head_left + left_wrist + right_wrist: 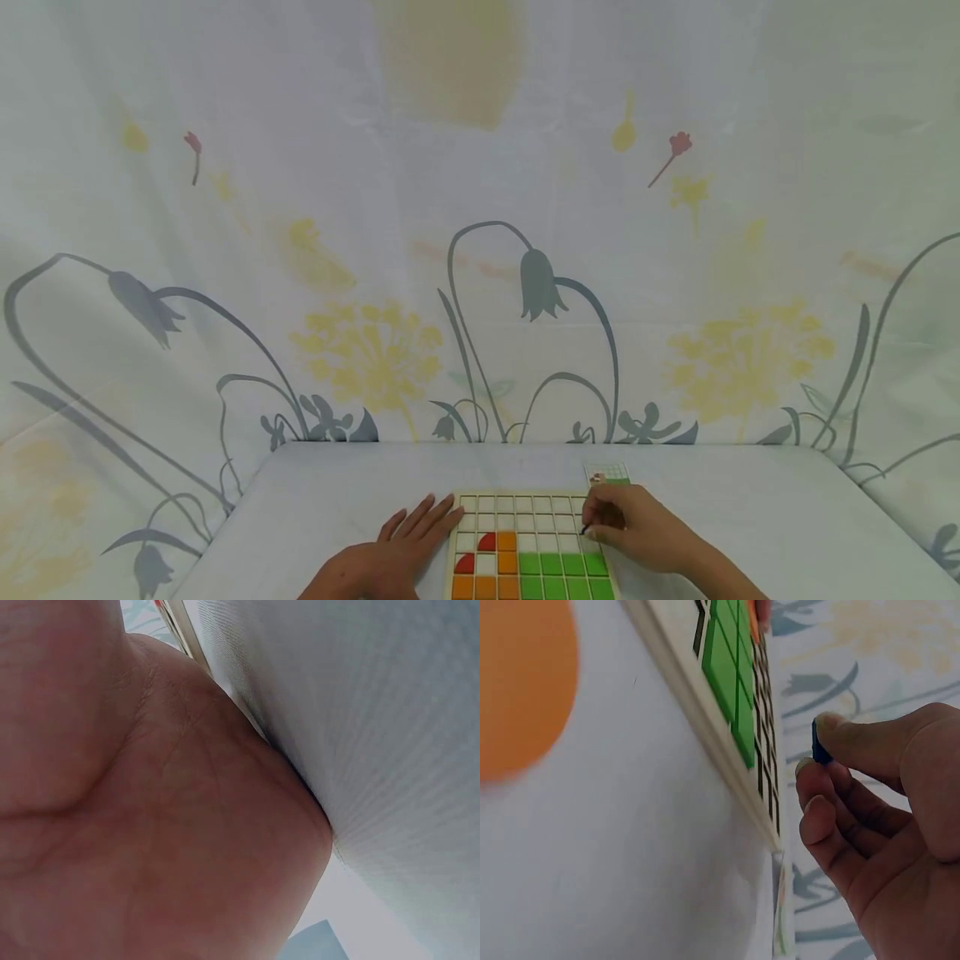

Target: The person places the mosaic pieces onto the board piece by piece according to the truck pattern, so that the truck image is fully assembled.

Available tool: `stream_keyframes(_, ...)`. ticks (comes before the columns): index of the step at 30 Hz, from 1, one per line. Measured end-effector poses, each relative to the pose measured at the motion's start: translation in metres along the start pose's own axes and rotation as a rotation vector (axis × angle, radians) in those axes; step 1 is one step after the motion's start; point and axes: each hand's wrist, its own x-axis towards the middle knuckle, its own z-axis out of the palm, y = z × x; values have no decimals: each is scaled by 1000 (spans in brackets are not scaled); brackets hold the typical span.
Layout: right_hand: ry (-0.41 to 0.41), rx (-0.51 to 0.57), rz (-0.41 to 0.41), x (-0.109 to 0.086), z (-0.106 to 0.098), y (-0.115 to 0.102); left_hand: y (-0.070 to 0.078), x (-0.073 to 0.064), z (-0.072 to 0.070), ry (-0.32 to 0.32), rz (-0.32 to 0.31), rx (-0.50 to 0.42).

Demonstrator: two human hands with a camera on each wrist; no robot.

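A pale wooden grid board (535, 523) lies on the white table. Green square tiles (552, 565) fill its near right part. Beside them sit orange tiles (486, 587) and two red quarter-round tiles (487, 543). With fingers spread and straight, my left hand (408, 546) lies along the board's left edge, fingertips at the rim; its palm fills much of the left wrist view. Over the board's right side, my right hand (637, 525) pinches a small blue tile (820, 744) between thumb and forefinger. The other fingers of that hand are bent.
A small pattern card (609, 472) lies behind the board's far right corner, partly covered by my right hand. A blurred orange shape (525, 682) shows large at the left of the right wrist view. A flower-printed curtain (480, 350) hangs behind the table.
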Motion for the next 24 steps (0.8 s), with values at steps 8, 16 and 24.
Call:
stream_keyframes(8,-40,10,-20,38,33,-18,-1,1,0,1,18,26)
stream_keyframes(16,-92,63,-23,69,69,-37,-10,5,2,2,22,29)
stream_keyframes(24,-95,21,16,85,93,-44,-37,17,18,28,86,16)
